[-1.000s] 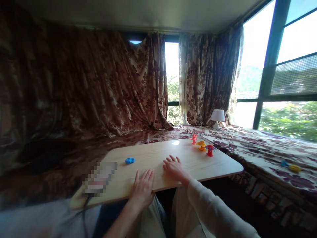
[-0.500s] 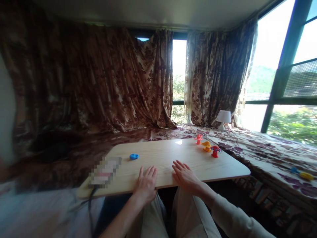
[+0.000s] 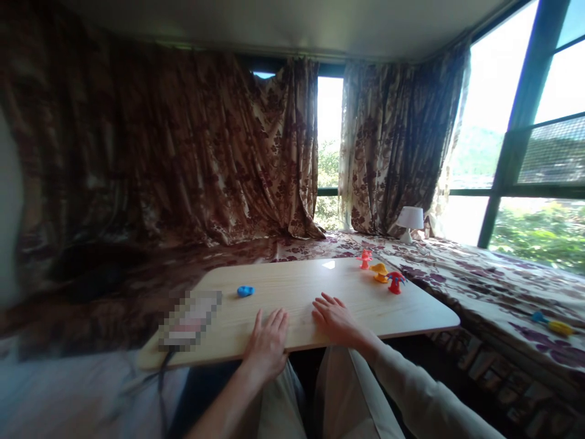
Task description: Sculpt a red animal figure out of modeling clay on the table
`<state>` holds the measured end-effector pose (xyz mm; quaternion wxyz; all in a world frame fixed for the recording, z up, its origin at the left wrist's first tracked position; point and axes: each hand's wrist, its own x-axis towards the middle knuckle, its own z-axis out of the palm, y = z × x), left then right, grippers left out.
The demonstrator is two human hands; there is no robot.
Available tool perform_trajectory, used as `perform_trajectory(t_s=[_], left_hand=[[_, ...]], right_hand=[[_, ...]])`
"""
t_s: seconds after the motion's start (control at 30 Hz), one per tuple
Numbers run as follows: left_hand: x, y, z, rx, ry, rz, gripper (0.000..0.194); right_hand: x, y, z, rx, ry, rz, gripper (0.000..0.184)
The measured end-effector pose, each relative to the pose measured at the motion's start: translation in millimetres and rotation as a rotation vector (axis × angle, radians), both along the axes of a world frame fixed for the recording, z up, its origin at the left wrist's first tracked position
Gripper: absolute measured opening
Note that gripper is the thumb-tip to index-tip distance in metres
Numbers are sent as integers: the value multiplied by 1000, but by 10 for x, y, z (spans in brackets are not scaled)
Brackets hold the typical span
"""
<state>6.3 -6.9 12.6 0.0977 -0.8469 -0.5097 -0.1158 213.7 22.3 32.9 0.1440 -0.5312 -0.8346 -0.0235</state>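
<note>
Both hands lie palm down at the near edge of the pale wooden tabletop [image 3: 292,280], fingers released and stretched out flat, curled around nothing. The left hand [image 3: 267,341] has its fingers pointing away from the body, thumb apart from the rest, and its heel reaches back past the edge. The right hand [image 3: 338,320] angles forward and leftward, its wrist crossing the same edge. Between the two sets of fingers runs a strip of plain wood, and ahead of the fingertips the surface extends to the far edge, giving both hands room to slide forward. The blue toy [image 3: 245,291] sits ahead of the left fingers and slightly left, in from the far edge. Left of that hand, along the table's left side, lies a pixelated object [image 3: 189,323], its dark cable [image 3: 162,390] dropping over the near edge. Ahead and right of the right fingers, a slanting row takes up the far right: the red toy [image 3: 395,283] with blue parts nearest, the yellow toy [image 3: 379,273] next, then the pink-red toy [image 3: 365,260] close to the far edge. Beyond them, floral cloth [image 3: 461,271] spreads past the table's right-hand side.
</note>
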Motion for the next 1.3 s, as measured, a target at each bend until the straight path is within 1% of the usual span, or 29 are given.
perform_trajectory(t_s=[0.07, 0.13, 0.2, 0.33, 0.4, 0.43, 0.5, 0.6, 0.67, 0.73, 0.77, 0.83, 0.93, 1.0, 1.07, 1.1, 1.17, 1.3], left_hand=[[2, -5, 5, 3, -1, -1, 67], [1, 0, 4, 3, 2, 4, 67], [-4, 15, -5, -1, 7, 3, 68], [-25, 57, -46, 6, 19, -8, 69], [-32, 71, -64, 14, 22, -8, 69], [-33, 72, -69, 14, 21, -7, 69], [-30, 65, -64, 7, 17, 2, 70], [-19, 39, -35, -5, 10, 12, 69], [-13, 24, -19, -11, 10, 13, 69], [-11, 20, -16, -16, 11, 16, 69], [-11, 23, -21, -15, 13, 17, 69], [-13, 39, -38, -1, 15, 12, 68], [-23, 77, -71, 22, 21, -2, 67], [-31, 97, -88, 22, 21, -5, 67], [-36, 103, -95, 20, 16, -6, 67], [-37, 100, -96, 22, 13, -8, 67], [-37, 86, -92, 27, 6, -12, 67], [-29, 64, -80, 27, -12, -12, 66]], right_hand=[[19, -156, -56, 11, 25, 40, 43], [12, -172, -75, 2, 28, 31, 45], [-19, -37, -54, -12, 14, -25, 43], [-94, 412, 48, -6, 25, -142, 38], [-116, 540, 81, -1, 33, -168, 38], [-120, 551, 87, 0, 35, -168, 39], [-110, 458, 73, -4, 33, -139, 40], [-54, 123, 10, -23, 23, -54, 42], [-13, -106, -40, -32, 30, 15, 46], [3, -235, -72, -44, 44, 41, 51], [-2, -244, -75, -47, 47, 40, 52], [-34, -152, -46, -48, 35, 2, 50], [-91, 151, 56, -46, 11, -80, 43], [-115, 341, 119, -49, 6, -101, 36], [-126, 440, 145, -46, 11, -106, 35], [-126, 443, 140, -43, 16, -111, 36], [-116, 357, 99, -37, 25, -112, 42], [-65, -19, -37, -41, 33, -38, 47]])
